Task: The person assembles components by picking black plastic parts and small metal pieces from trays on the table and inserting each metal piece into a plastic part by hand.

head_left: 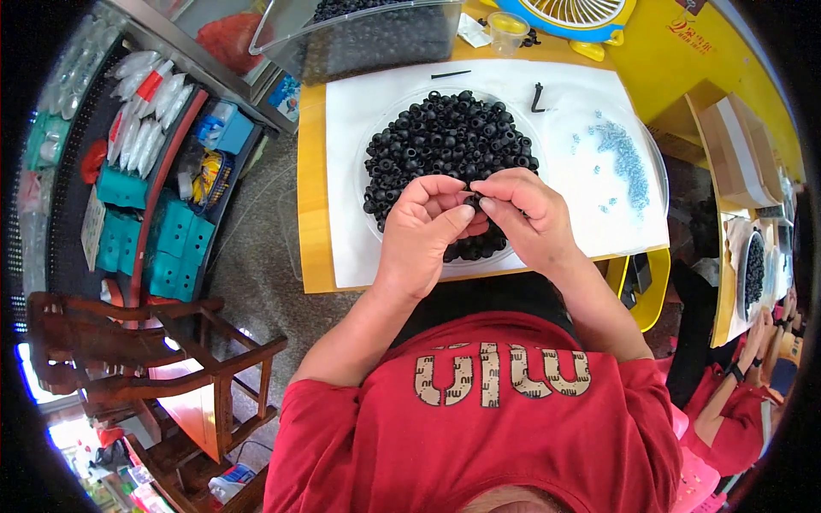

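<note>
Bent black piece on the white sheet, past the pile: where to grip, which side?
Probably mid-length on the long leg of the bent black piece, from above, pinching left to right: it's slim, with white sheet on both sides.

Left hand [425, 224] and right hand [528, 218] meet over pile, fingertips pinching small black part [472, 202] between them. Pile of black ring-like parts [449, 141] below, on round clear tray [362, 167], white sheet [346, 231], wooden bench [313, 214]. Pale-blue clear bits [629, 162] scattered right of pile. Two thin black pieces [537, 98] beyond pile. Clear bin [376, 56] of black parts at far left corner; clear cup [508, 36], yellow-blue fan [571, 12] farther right. Wooden chair [192, 373], shelf with teal boxes [181, 235] at left. Co-worker's red sleeve [737, 432] far right.
</note>
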Demonstrator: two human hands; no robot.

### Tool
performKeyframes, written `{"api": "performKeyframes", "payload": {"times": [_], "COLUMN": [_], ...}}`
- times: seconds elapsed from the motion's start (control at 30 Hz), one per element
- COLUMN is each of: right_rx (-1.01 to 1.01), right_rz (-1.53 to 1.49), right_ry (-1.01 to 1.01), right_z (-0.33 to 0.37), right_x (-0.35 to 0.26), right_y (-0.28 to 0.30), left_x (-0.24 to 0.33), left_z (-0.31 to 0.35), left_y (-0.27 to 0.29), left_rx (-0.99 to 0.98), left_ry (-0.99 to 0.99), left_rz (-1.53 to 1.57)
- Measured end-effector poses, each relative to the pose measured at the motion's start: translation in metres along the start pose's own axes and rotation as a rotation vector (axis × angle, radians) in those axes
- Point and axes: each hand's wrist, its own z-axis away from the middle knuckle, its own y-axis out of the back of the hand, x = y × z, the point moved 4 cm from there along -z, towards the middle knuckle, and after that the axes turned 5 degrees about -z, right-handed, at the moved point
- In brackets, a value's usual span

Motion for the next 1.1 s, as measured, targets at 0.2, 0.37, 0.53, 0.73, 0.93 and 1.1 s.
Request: {"api": "performKeyframes", "payload": {"times": [0.2,0.37,0.53,0.73,0.93,1.1], "right_rx": [0.019,0.039,0.075,0.005,0.007,0.01], "right_rz": [-0.276,-0.303,-0.304,0.103,0.38,0.406], "right_ry": [-0.129,-0.125,-0.126,0.123,0.334,0.411], "right_z": [0.006,0.011,0.011,0.006,0.004,0.006], "right_x": [0.01,0.01,0.01,-0.006,-0.016,-0.02], "right_y": [-0.002,-0.003,-0.002,0.006,0.006,0.007], "left_x": [0.005,0.004,0.002,0.001,0.0,0.003], "left_z": [0.005,0.007,0.007,0.01,0.008,0.01], "left_y": [-0.002,-0.003,-0.007,-0.007,-0.011,-0.015], "left_rx": [0.008,0.033,0.042,0.098,0.112,0.121], "left_ry": [0.0,-0.003,0.016,-0.027,-0.011,-0.042], "left_rz": [-0.043,-0.052,-0.002,0.0,0.023,-0.02]}}
